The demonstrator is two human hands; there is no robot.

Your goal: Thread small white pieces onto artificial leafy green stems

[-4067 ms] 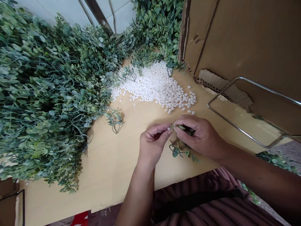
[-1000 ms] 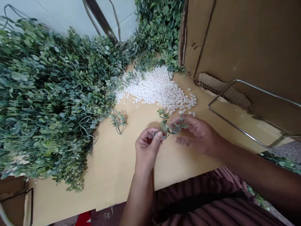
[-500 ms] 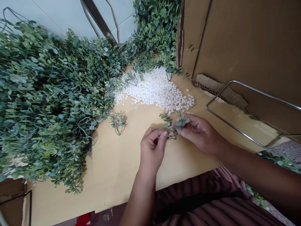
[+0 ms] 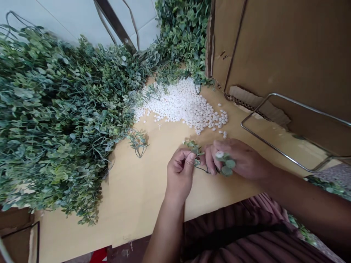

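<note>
I've got the left hand [image 4: 181, 171] pinched shut, thumb & forefinger closed on the stem end of a small leafy sprig [image 4: 195, 149], just above the tan tabletop [image 4: 142, 197]. Right hand [image 4: 241, 160] is curled round the sprig's other end, leaves poking out betw. the fingers, w/ what looks like one white bead [image 4: 219, 154] at the fingertips; can't tell how firmly it's gripped. Risk as I judge it: bead is tiny & smooth, so a slight slip of the right fingertips could drop it, and it'd roll off toward the near edge of the table or get lost among the loose white bead pile [image 4: 186, 106] just beyond the hands. Thin stem could also bend or pull out of the left pinch if both hands tug apart. Room: open tabletop to the left & in front of the hands; big heap of greenery [image 4: 55, 109] crowds the left side, cardboard box [image 4: 279, 47] and wire frame [image 4: 274, 146] close off the right, near table edge sits right under the wrists.
</note>
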